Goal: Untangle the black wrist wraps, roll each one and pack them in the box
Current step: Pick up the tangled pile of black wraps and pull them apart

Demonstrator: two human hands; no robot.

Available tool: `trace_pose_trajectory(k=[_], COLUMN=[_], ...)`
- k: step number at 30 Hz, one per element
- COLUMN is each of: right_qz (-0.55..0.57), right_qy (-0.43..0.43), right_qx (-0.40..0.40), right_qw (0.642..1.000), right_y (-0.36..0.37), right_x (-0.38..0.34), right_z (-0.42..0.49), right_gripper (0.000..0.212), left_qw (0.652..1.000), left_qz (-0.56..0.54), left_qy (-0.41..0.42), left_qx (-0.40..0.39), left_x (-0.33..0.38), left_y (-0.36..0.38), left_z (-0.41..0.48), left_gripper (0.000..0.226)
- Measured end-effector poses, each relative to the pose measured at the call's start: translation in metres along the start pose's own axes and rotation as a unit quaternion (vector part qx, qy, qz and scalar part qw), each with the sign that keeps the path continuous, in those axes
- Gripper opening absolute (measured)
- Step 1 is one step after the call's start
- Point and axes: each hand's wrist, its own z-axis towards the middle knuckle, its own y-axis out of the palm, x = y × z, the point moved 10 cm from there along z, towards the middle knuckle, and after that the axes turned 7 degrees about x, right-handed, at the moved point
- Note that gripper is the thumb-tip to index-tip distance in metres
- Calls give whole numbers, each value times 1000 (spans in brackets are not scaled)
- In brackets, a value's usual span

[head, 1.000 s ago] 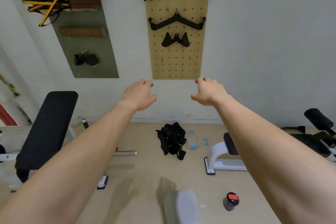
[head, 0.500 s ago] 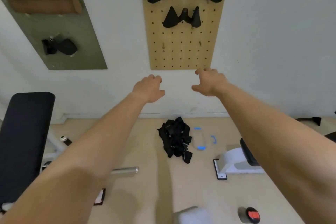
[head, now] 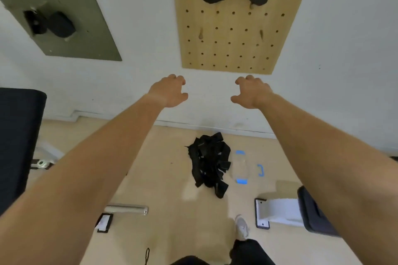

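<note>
Two bare forearms stretch forward over the beige floor (head: 163, 178), below a wooden pegboard (head: 232, 38) on the white wall. The left hand (head: 170, 90) and right hand (head: 251, 91) hang in the air, apart from each other, fingers loosely curled and holding nothing. On the floor lies the tangled heap of black wrist wraps (head: 207, 161), with the small clear box (head: 240, 166) with blue clips just beside it.

Wraps (head: 208, 163) on floor (head: 163, 178), box (head: 240, 166) right.

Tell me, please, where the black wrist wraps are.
In the head view, the black wrist wraps lie heaped on the floor near the wall, left of the clear box.
</note>
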Motion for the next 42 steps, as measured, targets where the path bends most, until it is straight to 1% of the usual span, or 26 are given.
trace_pose_trajectory(k=[3,7,10,13,19,26,30,33,36,38,42], right_qz=[2,22,38,43,46,69,61,66,75,76,87], right_qy=[-31,-46,-45,-45,-19,-31,-30,-25,-9,1,22], right_qx=[-27,-57,-89,-114,-145,-182,-200,-214,-222,-225,-224], right_qw=[999,997,994,992,988,980,978,974,972,971,970], right_y=[17,55,100,161,309,552,692,784,855,887,910], right_x=[14,29,35,40,50,57,75,88,100,108,120], right_z=[54,112,142,172,221,266,272,270,259,244,196], right_gripper=[67,65,65,66,65,65,64,64,64,64,61], left_qw=[998,994,991,990,987,977,971,969,968,967,967], left_qz=[-10,-11,-16,-23,-52,-53,-63,-61,-63,-74,-89], left_qy=[-57,-102,-111,-105,-75,-65,-62,-64,-75,-82,-79], left_qx=[-11,-42,-71,-94,-135,-197,-222,-231,-231,-230,-225], left_x=[-14,-29,-38,-45,-60,-90,-110,-125,-137,-138,-128], left_y=[21,67,112,168,316,566,709,800,868,900,923], left_z=[37,75,102,140,198,230,226,222,214,203,166], left_gripper=[55,55,55,56,55,53,52,51,53,54,53])
